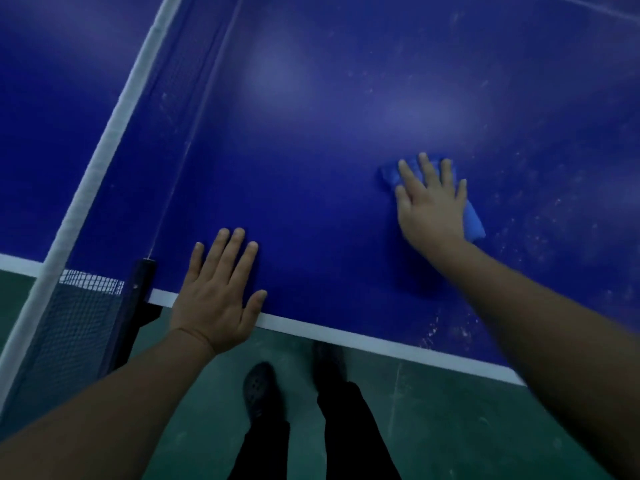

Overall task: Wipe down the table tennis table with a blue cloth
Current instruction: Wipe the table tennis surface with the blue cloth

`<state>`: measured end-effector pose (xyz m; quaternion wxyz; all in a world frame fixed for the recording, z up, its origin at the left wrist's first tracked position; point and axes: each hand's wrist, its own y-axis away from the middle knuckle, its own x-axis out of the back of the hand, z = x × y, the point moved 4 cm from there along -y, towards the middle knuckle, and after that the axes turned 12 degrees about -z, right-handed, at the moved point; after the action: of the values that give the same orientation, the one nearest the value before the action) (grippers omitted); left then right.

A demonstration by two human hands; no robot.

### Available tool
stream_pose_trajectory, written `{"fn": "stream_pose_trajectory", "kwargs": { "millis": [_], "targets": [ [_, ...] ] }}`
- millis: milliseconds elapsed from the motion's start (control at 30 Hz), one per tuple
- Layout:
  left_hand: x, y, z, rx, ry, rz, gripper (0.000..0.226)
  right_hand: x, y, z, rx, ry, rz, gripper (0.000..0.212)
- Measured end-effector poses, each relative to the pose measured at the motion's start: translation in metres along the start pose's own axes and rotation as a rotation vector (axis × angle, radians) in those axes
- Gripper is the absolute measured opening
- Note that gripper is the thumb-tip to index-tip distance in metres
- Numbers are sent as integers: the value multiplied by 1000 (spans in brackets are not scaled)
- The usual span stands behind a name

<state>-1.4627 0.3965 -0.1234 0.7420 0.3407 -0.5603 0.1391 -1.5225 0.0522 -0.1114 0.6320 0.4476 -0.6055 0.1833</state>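
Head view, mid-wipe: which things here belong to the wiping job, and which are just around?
In the job:
- blue cloth, pressed flat under the right hand
- table tennis table, with dusty specks to the right
- left hand, flat on the table edge, fingers straight

Just around:
- net and its white top band
- black net post
- green floor
- dark shoe

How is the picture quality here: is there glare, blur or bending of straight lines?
Head view: dim overall, with soft pale glare patches on the table; the right hand on the blue cloth is slightly blurred; the net tape and the table's white edge line bend from wide-angle distortion.
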Motion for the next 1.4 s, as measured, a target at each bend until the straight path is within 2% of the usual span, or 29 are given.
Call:
{"fn": "stream_pose_trajectory", "kwargs": {
  "millis": [67, 100, 200, 233, 300, 367, 500, 567, 633, 700, 800, 833, 867, 900, 933, 1000, 1067, 1100, 1133, 1167, 1200, 1267, 1300, 1333, 1367, 1400],
  "targets": [
    [2, 0, 0, 0, 32, 8, 72, -7, 7, -34, -216, -101, 61, 52],
    [2, 1, 0, -3, 49, 13, 72, -17, 17, -61, -210, -94, 94, 52],
    [0, 3, -1, -24, 82, 46, 70, -56, 72, -149, 121, 8, 87, 54],
    [-1, 3, -2, -32, 87, 55, 70, -67, 90, -163, 205, 22, 56, 54],
    [-2, 3, -3, -39, 94, 66, 70, -76, 110, -148, 226, 1, 45, 53],
    [-2, 2, -4, -35, 73, 62, 70, -73, 120, -93, 65, -29, 45, 54],
    [-3, 2, -5, -43, 21, 39, 70, -56, 158, 53, -525, -136, 58, 56],
    [-2, 1, -5, -35, 6, 26, 71, -52, 171, 77, -742, -255, 93, 56],
    [-2, 1, -4, -28, 1, 18, 71, -54, 166, 50, -816, -288, 147, 56],
    [-1, 1, -3, -28, 9, 18, 71, -62, 152, -13, -628, -214, 164, 55],
    [0, 2, -2, -29, 21, 35, 71, -88, 156, -100, -44, 11, 64, 53],
    [0, 2, -2, -29, 23, 39, 71, -90, 160, -96, 69, 44, 33, 52],
    [0, 2, -2, -28, 25, 41, 72, -86, 161, -72, 91, 47, 11, 52],
    [-1, 2, -2, -25, 26, 42, 72, -81, 164, -37, 11, 48, 17, 53],
    [-1, 2, -2, -23, 28, 43, 72, -75, 168, 5, -148, 30, 36, 54],
    [-1, 2, -1, -22, 27, 44, 72, -60, 184, 92, -572, -114, 82, 53],
    [-1, 2, 0, -23, 22, 40, 72, -50, 197, 130, -899, -324, 125, 54],
    [-1, 2, 0, -23, 21, 38, 72, -50, 194, 123, -970, -354, 150, 54],
    [-1, 2, 0, -21, 21, 38, 72, -51, 185, 103, -954, -333, 157, 54],
    [-1, 2, 1, -19, 21, 39, 72, -54, 173, 73, -849, -296, 161, 54],
    [-1, 2, 1, -17, 20, 38, 72, -60, 162, 37, -679, -230, 149, 54],
    [-1, 2, 1, -12, 15, 40, 72, -77, 153, -35, -197, -34, 61, 54],
    [0, 2, 1, -12, 13, 42, 72, -83, 155, -54, 22, 46, -1, 53],
    [0, 2, 1, -14, 12, 43, 72, -80, 154, -52, 162, 86, -40, 52],
    [0, 1, 1, -15, 10, 45, 72, -74, 149, -34, 190, 94, -39, 52],
    [-1, 1, 0, -16, 5, 47, 72, -66, 144, -6, 102, 80, -20, 52]
  ]
}}
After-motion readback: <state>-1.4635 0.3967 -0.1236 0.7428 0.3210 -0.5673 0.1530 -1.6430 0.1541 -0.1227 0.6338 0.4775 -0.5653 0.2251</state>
